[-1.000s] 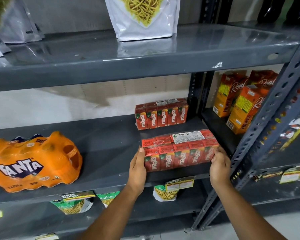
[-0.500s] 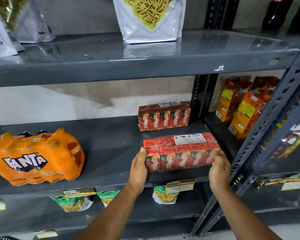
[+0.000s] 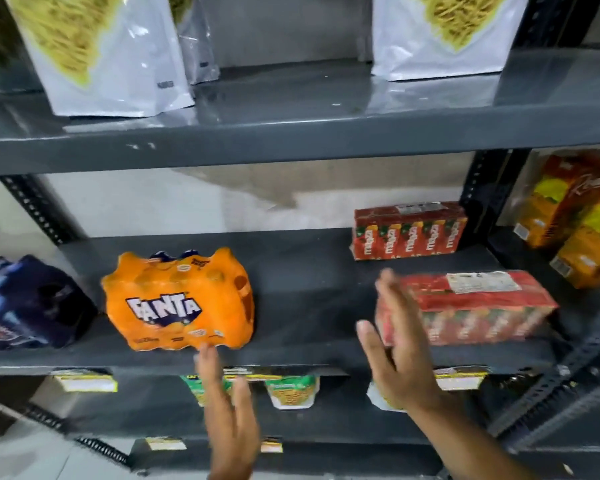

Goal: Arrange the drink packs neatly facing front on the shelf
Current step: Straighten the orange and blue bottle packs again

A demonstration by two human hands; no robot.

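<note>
On the grey middle shelf (image 3: 309, 358) an orange Fanta pack (image 3: 177, 299) stands left of centre, turned slightly askew. A red Maaza pack (image 3: 475, 306) lies near the front edge at the right, and a second Maaza pack (image 3: 409, 232) stands behind it. A dark blue drink pack (image 3: 25, 303) sits at the far left. My left hand (image 3: 227, 410) is open below the shelf edge, fingertips just under the Fanta pack. My right hand (image 3: 395, 348) is open and blurred, in front of the left end of the front Maaza pack, holding nothing.
Tall orange juice cartons (image 3: 575, 220) stand in the bay to the right, past a black upright (image 3: 482, 188). White snack bags (image 3: 111, 53) fill the top shelf. Small snack packets (image 3: 291, 389) and price tags hang along the lower shelf.
Both hands have let go of the front Maaza pack and swung left, the left one reaching the Fanta pack. The view has turned left, bringing a dark blue pack into sight.
</note>
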